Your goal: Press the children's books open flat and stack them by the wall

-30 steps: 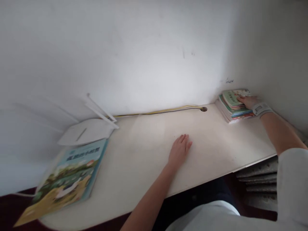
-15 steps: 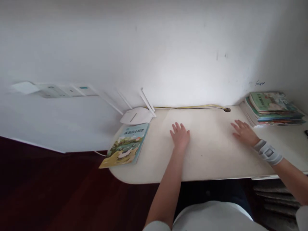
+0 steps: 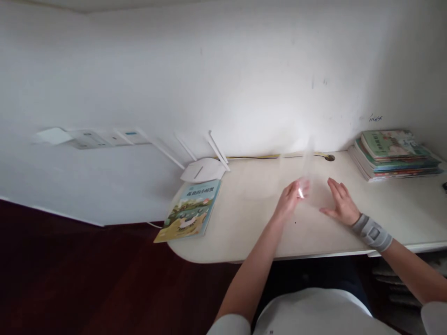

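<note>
A thin, clear plastic sheet or cover (image 3: 307, 160) stands up above the desk, its outline faint and blurred. My left hand (image 3: 292, 195) grips it near its lower part, with a bright glint by the fingers. To the right, my right hand (image 3: 340, 202) has its fingers stretched and its thumb apart, close to the sheet's right side; whether it touches the sheet I cannot tell. A grey wrist brace wraps my right wrist. Beneath both hands is the white desk (image 3: 244, 218).
At the desk's left end lies a picture book (image 3: 188, 211), with a white router (image 3: 203, 170) behind it. A stack of books (image 3: 394, 156) sits at the right. A cable hole (image 3: 329, 158) and thin cables run along the wall; a socket strip (image 3: 104, 138) is at left.
My left hand has moved right and turned, lifting the clear sheet that lay barely visible on the desk. My right hand has shifted left, closer to it. The view has shifted slightly.
</note>
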`<state>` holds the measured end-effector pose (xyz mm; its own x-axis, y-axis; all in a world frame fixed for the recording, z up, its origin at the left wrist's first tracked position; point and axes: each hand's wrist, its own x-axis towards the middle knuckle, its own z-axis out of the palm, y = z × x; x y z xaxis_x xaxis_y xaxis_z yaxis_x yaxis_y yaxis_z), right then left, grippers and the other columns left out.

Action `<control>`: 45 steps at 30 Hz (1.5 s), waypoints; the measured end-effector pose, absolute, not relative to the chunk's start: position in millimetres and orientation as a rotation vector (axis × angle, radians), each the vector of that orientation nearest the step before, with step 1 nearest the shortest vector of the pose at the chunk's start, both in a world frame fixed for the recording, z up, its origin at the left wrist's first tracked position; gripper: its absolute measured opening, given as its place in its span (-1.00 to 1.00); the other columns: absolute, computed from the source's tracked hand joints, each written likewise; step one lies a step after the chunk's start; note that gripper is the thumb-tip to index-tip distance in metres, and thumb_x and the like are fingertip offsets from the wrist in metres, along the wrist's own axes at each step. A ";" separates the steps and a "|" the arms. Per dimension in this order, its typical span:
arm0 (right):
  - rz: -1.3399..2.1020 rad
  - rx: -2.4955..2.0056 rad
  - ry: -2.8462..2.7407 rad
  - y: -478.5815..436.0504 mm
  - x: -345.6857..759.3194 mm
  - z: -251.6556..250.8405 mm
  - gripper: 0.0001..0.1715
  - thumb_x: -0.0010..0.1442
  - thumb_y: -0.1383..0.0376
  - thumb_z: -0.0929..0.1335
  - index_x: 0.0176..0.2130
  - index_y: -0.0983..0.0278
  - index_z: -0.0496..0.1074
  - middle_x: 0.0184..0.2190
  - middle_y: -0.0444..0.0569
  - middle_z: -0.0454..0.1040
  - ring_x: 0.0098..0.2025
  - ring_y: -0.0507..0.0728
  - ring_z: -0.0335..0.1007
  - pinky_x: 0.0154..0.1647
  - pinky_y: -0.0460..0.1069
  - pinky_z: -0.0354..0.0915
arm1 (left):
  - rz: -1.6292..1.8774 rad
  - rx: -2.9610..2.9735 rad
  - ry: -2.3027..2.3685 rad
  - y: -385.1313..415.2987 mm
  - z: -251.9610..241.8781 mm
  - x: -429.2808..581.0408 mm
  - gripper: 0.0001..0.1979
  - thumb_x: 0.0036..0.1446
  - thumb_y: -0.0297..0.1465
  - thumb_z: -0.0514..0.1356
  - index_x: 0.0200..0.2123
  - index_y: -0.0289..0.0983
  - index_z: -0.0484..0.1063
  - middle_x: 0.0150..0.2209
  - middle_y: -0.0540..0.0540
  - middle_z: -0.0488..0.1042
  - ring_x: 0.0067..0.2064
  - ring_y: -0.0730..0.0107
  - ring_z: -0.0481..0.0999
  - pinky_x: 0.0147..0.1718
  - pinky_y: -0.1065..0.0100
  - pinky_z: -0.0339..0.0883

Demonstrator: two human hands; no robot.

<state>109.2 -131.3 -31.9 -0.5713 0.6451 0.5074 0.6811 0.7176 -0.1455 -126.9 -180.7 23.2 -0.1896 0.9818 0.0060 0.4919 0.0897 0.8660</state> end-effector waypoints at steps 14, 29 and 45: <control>-0.346 -1.067 -2.442 -176.2 108.0 -2.0 -0.25 0.19 0.47 0.14 0.30 0.05 -0.03 0.25 0.06 0.15 0.31 0.26 -0.04 0.23 0.30 0.00 | 1.392 0.940 1.343 -237.9 13.3 -134.5 -0.27 0.06 -0.30 0.23 0.25 -0.18 -0.02 -0.06 -0.20 0.45 -0.37 0.44 0.54 -0.30 0.30 0.44; -0.119 -1.090 -2.772 -178.8 108.8 -37.0 -0.26 0.21 -0.11 0.17 0.24 0.18 0.15 0.28 0.24 0.03 0.30 0.40 -0.08 0.13 0.41 0.00 | 1.044 1.893 2.343 -257.0 -10.6 -180.3 -0.55 0.25 -0.25 -0.05 0.17 -0.25 0.17 0.24 -0.29 0.13 0.29 0.08 0.04 0.18 -0.03 0.05; -0.090 -0.880 -2.712 -206.7 86.7 -54.4 -0.41 0.25 0.00 0.19 0.18 0.15 0.25 0.26 0.14 0.11 0.28 0.33 0.00 0.18 0.33 -0.02 | -0.258 1.344 3.006 -272.4 -0.9 -319.8 -0.43 0.22 -0.33 -0.09 0.15 -0.69 0.13 0.07 -0.73 0.24 0.05 -0.28 0.37 -0.08 -0.06 0.23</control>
<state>86.7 -206.7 -54.4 -0.7721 0.5654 0.2903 0.5833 0.8117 -0.0296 -319.8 -272.4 -0.9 -0.6582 0.7483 0.0832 0.7231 0.6590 -0.2069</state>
